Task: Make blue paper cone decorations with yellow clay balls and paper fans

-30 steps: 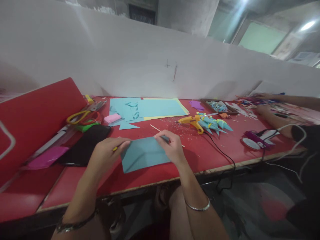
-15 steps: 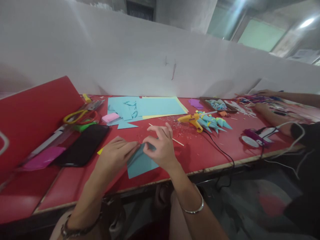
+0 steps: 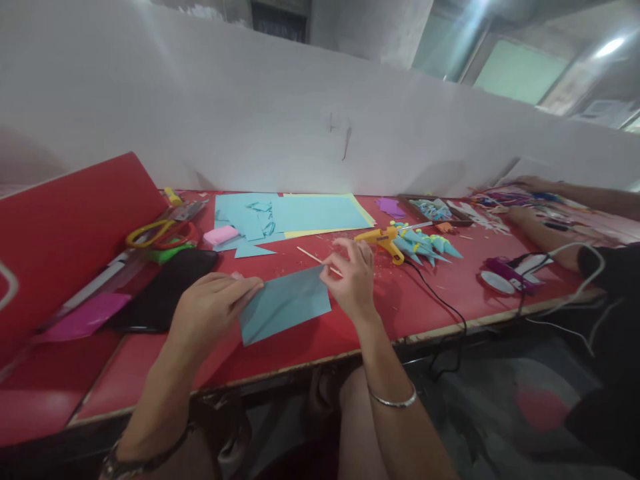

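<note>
A rectangular piece of blue paper (image 3: 286,305) is stretched between my two hands above the red table's front part. My left hand (image 3: 213,308) pinches its upper left corner. At the upper right corner, my right hand (image 3: 351,277) grips the paper between thumb and finger. Just behind the paper lies a thin wooden stick (image 3: 310,255), partly covered by my right hand. Farther back are a small blue paper triangle (image 3: 253,250) and larger blue sheets (image 3: 323,213) over yellow ones.
To the right are a yellow glue gun (image 3: 383,241), blue paper cones (image 3: 425,245) and a cable over the table edge. A black phone (image 3: 170,293), scissors (image 3: 150,235) and a pink block (image 3: 221,235) lie left. Another person's arms (image 3: 545,233) rest far right.
My hands have moved apart, the right one to the right and the left one slightly left. The blue paper now shows its full width between them.
</note>
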`<action>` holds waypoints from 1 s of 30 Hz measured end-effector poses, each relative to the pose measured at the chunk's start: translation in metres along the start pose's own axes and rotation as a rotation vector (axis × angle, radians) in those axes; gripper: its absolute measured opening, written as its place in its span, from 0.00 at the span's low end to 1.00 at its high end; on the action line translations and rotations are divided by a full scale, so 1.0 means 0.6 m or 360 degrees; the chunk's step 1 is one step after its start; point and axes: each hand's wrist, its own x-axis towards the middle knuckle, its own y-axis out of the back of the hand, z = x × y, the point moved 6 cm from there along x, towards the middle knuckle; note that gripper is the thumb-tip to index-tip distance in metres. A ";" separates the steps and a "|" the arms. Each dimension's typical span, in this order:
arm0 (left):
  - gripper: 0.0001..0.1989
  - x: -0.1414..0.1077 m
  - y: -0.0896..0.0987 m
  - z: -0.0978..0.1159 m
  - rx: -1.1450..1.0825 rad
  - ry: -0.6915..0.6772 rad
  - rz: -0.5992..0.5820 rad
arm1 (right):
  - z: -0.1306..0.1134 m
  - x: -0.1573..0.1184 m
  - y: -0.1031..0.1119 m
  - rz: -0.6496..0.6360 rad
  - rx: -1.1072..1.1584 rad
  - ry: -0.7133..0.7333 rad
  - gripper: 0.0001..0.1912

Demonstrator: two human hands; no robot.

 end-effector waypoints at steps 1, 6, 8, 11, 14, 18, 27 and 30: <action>0.20 0.001 0.000 0.001 -0.0001 -0.0007 -0.0003 | 0.002 0.000 0.001 0.0025 -0.0034 -0.0010 0.07; 0.21 0.001 0.000 0.005 -0.0001 -0.0060 -0.0015 | 0.012 -0.001 0.001 0.0078 -0.0120 -0.0039 0.07; 0.20 -0.001 0.003 -0.003 -0.0022 -0.0021 0.0008 | 0.021 -0.001 0.007 0.0128 -0.0083 -0.0102 0.07; 0.19 -0.005 0.009 -0.014 -0.0064 0.0049 0.0048 | 0.031 0.000 0.021 0.0253 0.0163 -0.0236 0.07; 0.19 -0.005 0.008 -0.012 -0.0100 0.0039 0.0035 | 0.015 0.002 0.015 0.0105 0.0489 -0.0184 0.07; 0.18 0.000 0.006 -0.003 -0.0154 0.0026 0.0066 | -0.018 -0.003 -0.013 -0.0352 0.0557 -0.0027 0.06; 0.14 -0.019 0.015 -0.058 -0.0059 0.0392 0.0023 | 0.016 -0.003 -0.015 -0.0422 0.0969 -0.0363 0.09; 0.14 -0.027 -0.002 -0.074 -0.0381 0.0794 -0.0045 | 0.034 -0.009 -0.021 -0.0310 0.1213 -0.0676 0.10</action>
